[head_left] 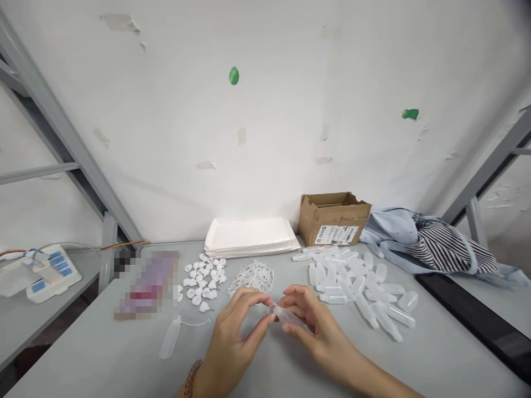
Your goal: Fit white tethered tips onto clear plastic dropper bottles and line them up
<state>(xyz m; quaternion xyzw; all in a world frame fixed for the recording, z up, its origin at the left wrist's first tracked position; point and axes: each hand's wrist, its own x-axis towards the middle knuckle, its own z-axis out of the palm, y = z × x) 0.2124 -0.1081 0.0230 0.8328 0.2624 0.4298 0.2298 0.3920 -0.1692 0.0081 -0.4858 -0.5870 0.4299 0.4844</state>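
Your left grip [236,337] pinches the left end of a small clear tube [290,317] – your right grip [317,331] holds the other end – so it sits between them, over the desk [124,359].

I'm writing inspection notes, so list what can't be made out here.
All in the head view:
Translucent plastic tube: one end hidden by the right hand.
Cardboard box: inside bottom hidden by its walls.
Label: print too small.
Flat item at left: pixelated.
Black slab: cut off by the right edge.
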